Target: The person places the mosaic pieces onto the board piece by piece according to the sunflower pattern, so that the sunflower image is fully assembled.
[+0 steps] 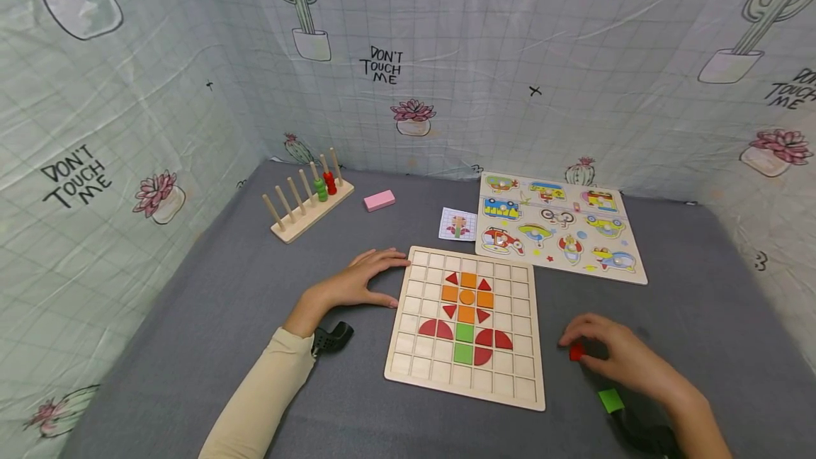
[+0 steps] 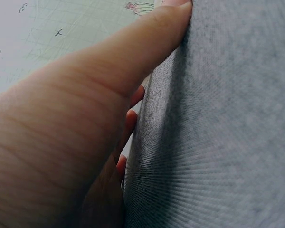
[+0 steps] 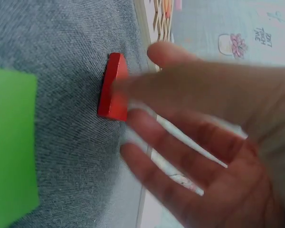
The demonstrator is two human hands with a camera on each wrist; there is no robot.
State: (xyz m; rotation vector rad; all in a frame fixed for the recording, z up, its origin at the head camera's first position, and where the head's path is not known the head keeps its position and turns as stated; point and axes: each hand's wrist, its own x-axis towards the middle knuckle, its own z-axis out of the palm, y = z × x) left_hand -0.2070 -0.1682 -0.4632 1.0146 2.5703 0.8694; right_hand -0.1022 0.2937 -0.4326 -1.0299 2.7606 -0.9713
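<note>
A wooden grid board (image 1: 421, 367) lies in front of me with orange squares, an orange circle, red triangles, crimson quarter circles and two green squares set in it. My left hand (image 1: 357, 282) is at the board's left edge, fingertips and thumb spread along the rim. To the board's right, my right hand (image 1: 618, 354) reaches down over a small red piece (image 3: 115, 71) with one curved side, which lies on the grey cloth. The thumb overlaps the piece in the right wrist view, while the other fingers spread loosely beyond it. Nearer me is a loose green square (image 1: 610, 401).
A small pattern card (image 1: 443, 232) lies behind the board, beside a vehicle puzzle board (image 1: 535, 212) that abuts the grid board's far right corner. Back left are a pink block (image 1: 379, 200) and a wooden peg stand (image 1: 290, 234) with green and red beads. Printed fabric walls (image 1: 446, 34) enclose the table.
</note>
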